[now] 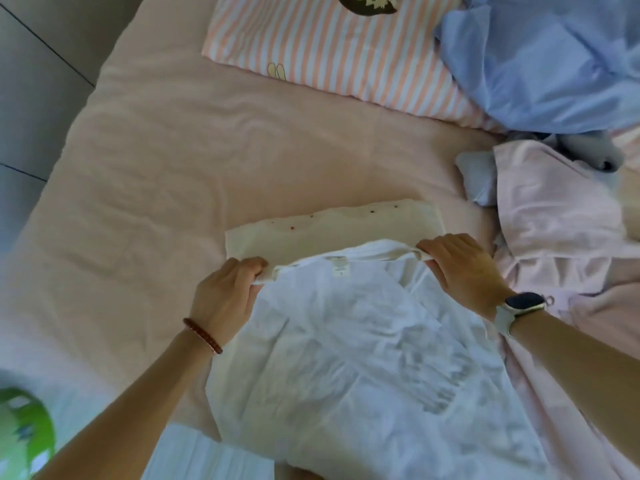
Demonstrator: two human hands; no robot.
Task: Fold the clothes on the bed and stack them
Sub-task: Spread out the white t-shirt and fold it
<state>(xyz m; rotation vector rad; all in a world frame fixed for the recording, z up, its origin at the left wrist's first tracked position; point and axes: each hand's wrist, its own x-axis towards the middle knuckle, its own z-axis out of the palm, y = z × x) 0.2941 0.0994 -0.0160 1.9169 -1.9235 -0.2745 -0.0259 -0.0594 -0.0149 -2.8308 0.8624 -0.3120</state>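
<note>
White shirt (pixel 363 341) | far edge pinched, both hands (pixel 225 292) (pixel 460 268) | likely collar

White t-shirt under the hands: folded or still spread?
Spread. The white cotton t-shirt lies open and wrinkled; both hands, left and right, grip its collar edge.

Near hem of thin white cotton garment (pixel 363 358) cut off by bottom edge. Crumpled light-blue fabric heap (pixel 547 57) runs past top-right corner. Blurred green round object (pixel 24 431) unidentifiable, bottom left.
</note>
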